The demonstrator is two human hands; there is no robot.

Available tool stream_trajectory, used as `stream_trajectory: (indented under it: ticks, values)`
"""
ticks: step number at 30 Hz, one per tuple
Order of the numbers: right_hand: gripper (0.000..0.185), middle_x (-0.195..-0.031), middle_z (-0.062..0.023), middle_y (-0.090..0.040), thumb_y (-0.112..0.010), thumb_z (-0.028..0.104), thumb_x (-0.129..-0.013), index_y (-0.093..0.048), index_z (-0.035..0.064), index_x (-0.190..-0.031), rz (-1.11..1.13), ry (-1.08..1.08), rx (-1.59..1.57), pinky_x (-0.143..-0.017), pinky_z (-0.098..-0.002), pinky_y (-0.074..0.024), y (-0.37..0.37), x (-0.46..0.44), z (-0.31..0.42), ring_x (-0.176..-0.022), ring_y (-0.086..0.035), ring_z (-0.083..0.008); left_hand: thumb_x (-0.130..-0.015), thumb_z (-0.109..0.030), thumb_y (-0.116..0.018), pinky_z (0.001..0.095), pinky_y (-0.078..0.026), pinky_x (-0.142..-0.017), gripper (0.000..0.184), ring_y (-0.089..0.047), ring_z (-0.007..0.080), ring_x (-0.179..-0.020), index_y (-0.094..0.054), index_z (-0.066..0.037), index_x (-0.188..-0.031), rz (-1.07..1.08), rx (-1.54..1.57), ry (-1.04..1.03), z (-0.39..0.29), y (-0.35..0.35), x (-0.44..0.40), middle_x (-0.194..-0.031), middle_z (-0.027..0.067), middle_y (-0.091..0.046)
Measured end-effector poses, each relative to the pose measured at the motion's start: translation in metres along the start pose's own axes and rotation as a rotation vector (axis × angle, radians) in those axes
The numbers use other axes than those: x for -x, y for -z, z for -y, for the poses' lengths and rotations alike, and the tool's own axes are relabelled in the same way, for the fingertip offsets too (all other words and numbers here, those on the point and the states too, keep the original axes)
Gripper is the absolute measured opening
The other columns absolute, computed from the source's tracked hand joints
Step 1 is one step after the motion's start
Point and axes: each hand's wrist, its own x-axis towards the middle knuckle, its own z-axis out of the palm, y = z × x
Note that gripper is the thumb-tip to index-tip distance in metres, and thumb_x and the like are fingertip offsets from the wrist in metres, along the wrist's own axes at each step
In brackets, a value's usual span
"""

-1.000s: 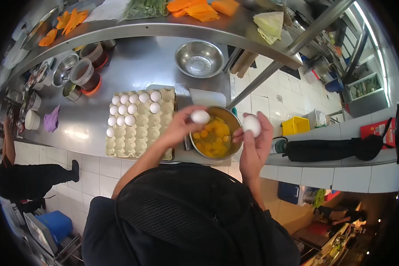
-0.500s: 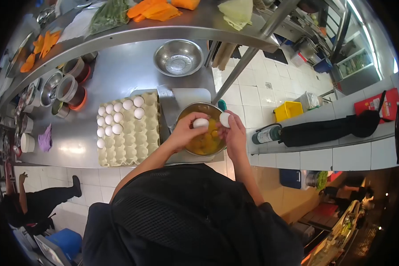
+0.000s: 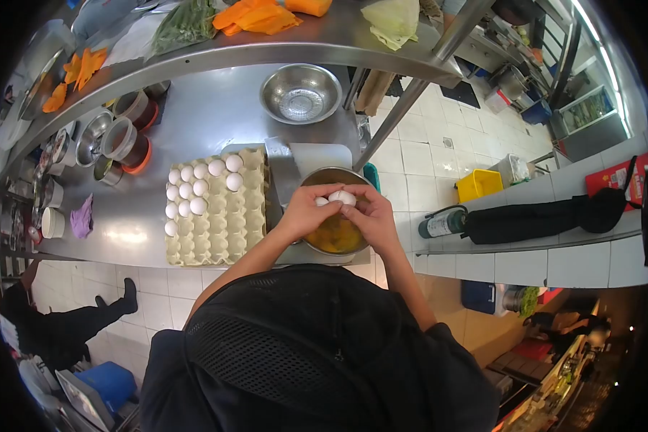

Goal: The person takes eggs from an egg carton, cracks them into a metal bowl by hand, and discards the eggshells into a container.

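Fingers closed round white eggs, one per hand, above steel bowl
Left hand, right hand close together; yellow raw egg in bowl, part-filled egg tray nearby

White eggs in a grey-beige carton — yellow-orange yolks in a silvery bowl — and a lilac cloth, bright yellow tub.

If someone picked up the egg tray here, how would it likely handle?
The egg tray is probably light and slightly flexible, looking like moulded pulp. It may dip leftward, since the eggs cluster there. Tilted far, they could roll out of their open cups.
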Motion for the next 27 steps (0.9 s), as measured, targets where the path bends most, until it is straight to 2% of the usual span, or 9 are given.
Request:
stream_trajectory:
  ticks: [3, 5, 9, 14, 17, 21, 22, 25, 27]
  values:
    - [0.032, -0.114, -0.0081, -0.067, -0.068, -0.001, -0.091, -0.062, 0.0001, -0.122, 0.031, 0.005, 0.025, -0.078, -0.0251, -0.0551, 0.003, -0.002, -0.004, -0.097, -0.067, -0.0137, -0.087, -0.011, -0.070, 0.0285, -0.050, -0.096, 0.043, -0.066, 0.0142, -0.107, -0.068, -0.001, -0.129, 0.029, 0.004, -0.019, 0.008, 0.003, -0.004, -0.122, 0.0117, -0.073]
    - [0.036, -0.111, -0.0066, -0.068, -0.063, -0.005, -0.089, -0.062, 0.0006, -0.124, 0.012, 0.053, 0.059, -0.079, -0.0254, -0.0552, 0.002, -0.002, -0.004, -0.095, -0.067, -0.0140, -0.090, -0.009, -0.069, 0.0203, -0.045, -0.061, 0.041, -0.056, 0.0026, -0.068, -0.068, -0.005, -0.131, 0.034, -0.019, -0.150, 0.012, 0.004, -0.006, -0.083, -0.0020, -0.068]
    - [0.039, -0.115, -0.0087, -0.067, -0.060, -0.009, -0.086, -0.064, 0.0030, -0.123, 0.040, 0.077, 0.303, -0.079, -0.0267, -0.0560, 0.008, -0.005, 0.005, -0.098, -0.068, -0.0160, -0.090, -0.009, -0.069, 0.0200, -0.046, -0.063, 0.041, -0.056, 0.0024, -0.070, -0.068, -0.004, -0.131, 0.061, -0.039, -0.133, 0.011, 0.010, -0.006, -0.085, -0.0022, -0.068]
    - [0.045, -0.129, -0.0160, -0.059, -0.057, -0.012, -0.081, -0.067, 0.0065, -0.121, 0.064, 0.384, 0.773, -0.092, -0.0379, -0.0549, -0.010, 0.003, 0.044, -0.117, -0.062, -0.0342, -0.083, -0.009, -0.069, 0.0345, -0.055, -0.084, 0.062, -0.071, 0.0265, -0.096, -0.057, -0.011, -0.143, -0.006, -0.441, -0.512, -0.001, 0.008, -0.011, -0.110, 0.0128, -0.073]
    - [0.049, -0.129, -0.0174, -0.058, -0.057, -0.013, -0.079, -0.067, 0.0070, -0.123, 0.091, 0.360, 0.699, -0.097, -0.0409, -0.0521, -0.004, 0.003, 0.020, -0.119, -0.059, -0.0385, -0.079, -0.012, -0.070, 0.0408, -0.052, -0.096, 0.071, -0.068, 0.0349, -0.111, -0.051, -0.013, -0.148, 0.108, -0.470, -0.351, -0.023, 0.005, -0.006, -0.120, 0.0181, -0.069]
    - [0.046, -0.128, -0.0141, -0.059, -0.059, -0.010, -0.082, -0.065, 0.0066, -0.125, -0.104, 0.282, 0.648, -0.085, -0.0333, -0.0567, 0.008, 0.014, 0.028, -0.113, -0.063, -0.0292, -0.078, -0.013, -0.070, 0.0391, -0.049, -0.103, 0.068, -0.065, 0.0335, -0.115, -0.055, -0.010, -0.144, 0.060, -0.438, -0.241, -0.044, 0.036, -0.003, -0.123, 0.0164, -0.069]
    - [0.044, -0.127, -0.0134, -0.059, -0.060, -0.008, -0.084, -0.065, 0.0057, -0.126, -0.190, 0.294, 0.585, -0.082, -0.0312, -0.0568, 0.016, 0.015, 0.025, -0.112, -0.063, -0.0263, -0.079, -0.014, -0.069, 0.0391, -0.049, -0.103, 0.061, -0.066, 0.0333, -0.116, -0.061, -0.009, -0.139, -0.069, -0.534, -0.386, -0.021, 0.059, -0.018, -0.125, 0.0161, -0.069]
    - [0.042, -0.126, -0.0137, -0.059, -0.061, -0.005, -0.088, -0.062, 0.0032, -0.129, -0.359, 0.250, 0.558, -0.082, -0.0303, -0.0578, 0.046, 0.021, 0.016, -0.110, -0.063, -0.0229, -0.080, -0.017, -0.067, 0.0436, -0.051, -0.099, 0.052, -0.065, 0.0354, -0.114, -0.066, -0.009, -0.132, -0.355, -0.968, -0.176, -0.026, 0.131, -0.019, -0.127, 0.0161, -0.068]
    - [0.052, -0.126, -0.0118, -0.057, -0.063, -0.005, -0.089, -0.056, 0.0052, -0.139, -0.397, 0.224, 0.615, -0.081, -0.0285, -0.0579, 0.067, 0.020, -0.007, -0.109, -0.063, -0.0208, -0.080, -0.014, -0.066, 0.0450, -0.053, -0.094, 0.050, -0.065, 0.0367, -0.110, -0.068, -0.012, -0.130, -0.319, -1.217, -0.066, -0.017, 0.171, -0.017, -0.120, 0.0162, -0.070]
